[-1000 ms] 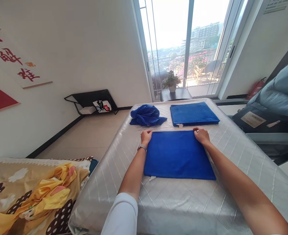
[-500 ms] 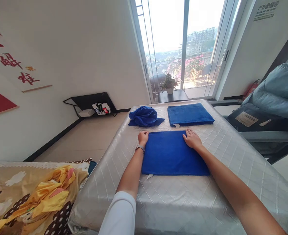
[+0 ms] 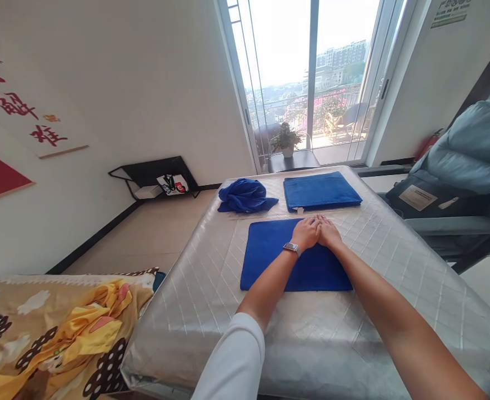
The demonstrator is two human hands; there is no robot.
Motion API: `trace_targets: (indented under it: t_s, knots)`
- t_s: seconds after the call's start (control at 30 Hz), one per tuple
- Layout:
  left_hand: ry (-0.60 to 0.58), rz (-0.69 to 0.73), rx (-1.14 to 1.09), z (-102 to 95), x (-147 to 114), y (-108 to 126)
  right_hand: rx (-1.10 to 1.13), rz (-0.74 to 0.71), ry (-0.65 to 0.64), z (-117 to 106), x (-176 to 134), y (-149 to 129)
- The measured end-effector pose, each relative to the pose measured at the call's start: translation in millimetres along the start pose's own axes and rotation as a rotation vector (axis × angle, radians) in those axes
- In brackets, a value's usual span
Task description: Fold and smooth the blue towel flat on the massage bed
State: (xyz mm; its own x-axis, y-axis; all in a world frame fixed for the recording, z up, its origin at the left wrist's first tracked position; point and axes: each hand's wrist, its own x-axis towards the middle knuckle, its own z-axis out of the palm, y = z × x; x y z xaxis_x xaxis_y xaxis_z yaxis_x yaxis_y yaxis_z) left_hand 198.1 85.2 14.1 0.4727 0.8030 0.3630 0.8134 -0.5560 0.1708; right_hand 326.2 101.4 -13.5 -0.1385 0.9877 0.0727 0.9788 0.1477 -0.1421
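With fingers [image 3: 324, 221] extended, gripping nothing, brings left hand [image 3: 306, 234] from upper-left corner of folded blue towel [image 3: 266, 250] to right hand [image 3: 330, 233], right of frame centre, apparently smoothing.

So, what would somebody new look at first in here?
Probably the bright blue cloth lying flat on the silvery padded surface, with both hands side by side near its far edge. Beyond it sit a crumpled blue bundle on the left and a folded blue stack on the right. Bright yellow fabric stands out at lower left.
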Motion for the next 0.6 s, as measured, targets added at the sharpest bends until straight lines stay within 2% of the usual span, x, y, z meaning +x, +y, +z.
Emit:
trace_targets:
  t_s: [0.07, 0.13, 0.23, 0.33, 0.4, 0.5, 0.6]
  knots:
    - [-0.042, -0.059, -0.003, 12.0, 5, 9, -0.003, -0.018, 0.006, 0, -1, 2]
    - [-0.101, -0.138, 0.001, 13.1, -1, -4, 0.007, -0.003, 0.0, -1, 0, 1]
    - [-0.161, -0.245, 0.039, -2.9, -25, -51, 0.028, 0.041, -0.013, -4, 1, -4]
    - [-0.175, -0.404, 0.1, -26.8, -58, -106, 0.041, 0.057, -0.02, -5, 2, -7]
    - [-0.176, -0.498, 0.123, -39.6, -76, -133, 0.04, 0.062, -0.023, -5, 3, -8]
    - [-0.173, -0.584, 0.107, -48.8, -92, -154, 0.033, 0.071, -0.026, -3, 3, -7]
    - [-0.165, -0.597, 0.091, -48.9, -95, -157, 0.022, 0.071, -0.03, -4, 4, -7]
